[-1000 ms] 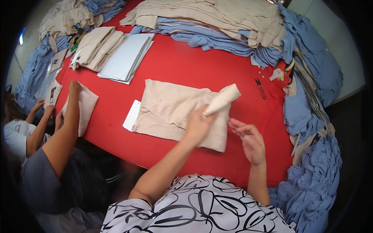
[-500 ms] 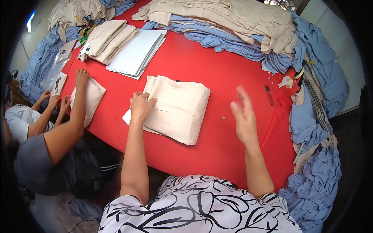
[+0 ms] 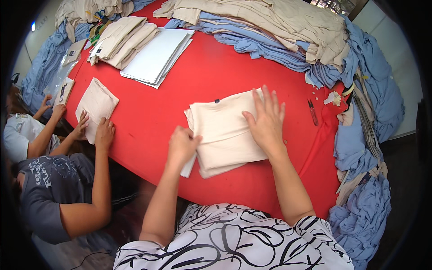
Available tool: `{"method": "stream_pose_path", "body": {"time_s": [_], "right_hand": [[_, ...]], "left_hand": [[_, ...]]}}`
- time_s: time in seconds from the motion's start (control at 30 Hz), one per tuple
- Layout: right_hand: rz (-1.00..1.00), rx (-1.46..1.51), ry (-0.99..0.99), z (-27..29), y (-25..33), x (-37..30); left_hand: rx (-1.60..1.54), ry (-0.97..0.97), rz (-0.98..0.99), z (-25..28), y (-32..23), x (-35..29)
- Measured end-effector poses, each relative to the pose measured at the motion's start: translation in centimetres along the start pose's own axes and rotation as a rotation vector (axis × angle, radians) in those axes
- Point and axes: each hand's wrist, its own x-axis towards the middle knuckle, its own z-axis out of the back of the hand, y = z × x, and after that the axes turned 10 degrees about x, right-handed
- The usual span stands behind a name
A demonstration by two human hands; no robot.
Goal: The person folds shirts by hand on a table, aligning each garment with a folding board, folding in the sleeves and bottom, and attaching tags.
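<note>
In front of me a folded cream garment (image 3: 227, 135) lies slightly tilted on the red tabletop, a small dark label at its far edge. Its left edge is pinched in the curled fingers of my left hand (image 3: 182, 145). A white sheet (image 3: 188, 167) pokes out from the garment's lower left, below that hand; how far it runs inside is hidden. My right hand (image 3: 267, 126) rests along the garment's right side, fingers spread and palm down, holding nothing.
A stack of white sheets (image 3: 153, 56) lies far left beside folded cream garments (image 3: 121, 40). Cream and blue cloth piles (image 3: 265, 31) line the far and right edges. Red-handled snips (image 3: 312, 112) lie at right. To my left, a co-worker handles another folded garment (image 3: 97, 105); another person sits beyond.
The garment has shifted right and turned a little, my left hand moving with it. My right hand came down from the air onto its right side. The co-worker's arm drew back nearer.
</note>
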Motion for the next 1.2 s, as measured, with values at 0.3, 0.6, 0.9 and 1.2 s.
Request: {"method": "stream_pose_path", "body": {"time_s": [0.3, 0.6, 0.9, 1.2], "right_hand": [[-0.010, -0.169, -0.075, -0.2, -3.2, -1.1], [0.250, -0.078, 0.071, -2.3, -5.1, -1.1], [0.076, -0.147, 0.053, -4.5, -3.9, 2.4], [-0.146, -0.098, -0.169, -4.2, -9.0, -4.3]], "left_hand": [[-0.088, 0.009, -0.134, -2.3, -4.2, -5.0], [-0.110, -0.142, -0.303, -1.6, -3.8, 0.3], [-0.414, 0.042, -0.182, -4.2, -4.2, -3.3], [-0.366, 0.251, -0.303, -2.8, -3.3, -2.6]]}}
